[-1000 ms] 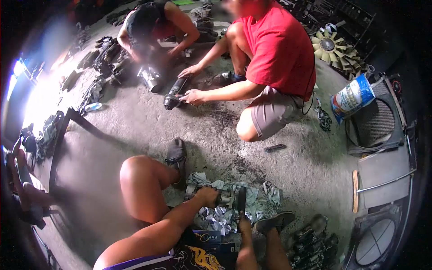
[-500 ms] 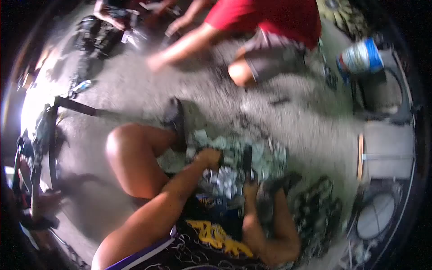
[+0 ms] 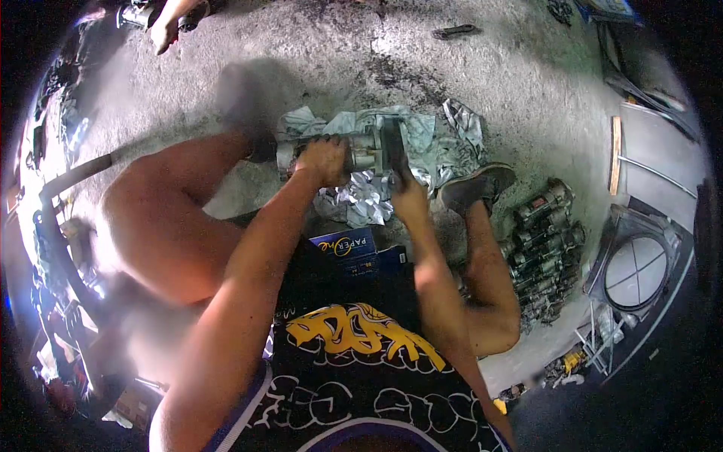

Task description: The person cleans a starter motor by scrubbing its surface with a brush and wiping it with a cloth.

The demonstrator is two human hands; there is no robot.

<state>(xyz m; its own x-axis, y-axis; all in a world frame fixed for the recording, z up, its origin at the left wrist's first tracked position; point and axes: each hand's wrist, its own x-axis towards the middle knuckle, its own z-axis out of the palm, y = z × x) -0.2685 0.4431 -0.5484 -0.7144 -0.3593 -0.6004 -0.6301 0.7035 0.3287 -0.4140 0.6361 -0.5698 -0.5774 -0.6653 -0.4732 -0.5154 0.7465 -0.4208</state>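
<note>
A silver cylindrical metal part lies across crumpled grey-green cloths on the floor between my legs. My left hand is wrapped round its dark middle section. In my right hand is a dark, flat-faced tool, held upright against or just over the right end of the metal part; whether they touch is not clear. White crumpled scraps lie just below the part. Closer to me is a dark blue box with printed lettering.
Several greasy metal parts are stacked right of my leg. A round-framed panel and a wooden strip are further right. A small dark object lies ahead. Another person's hand shows at upper left.
The view has tilted down towards my lap, so the cloths and metal part appear higher and the other people have mostly left the frame. Both my hands keep their holds.
</note>
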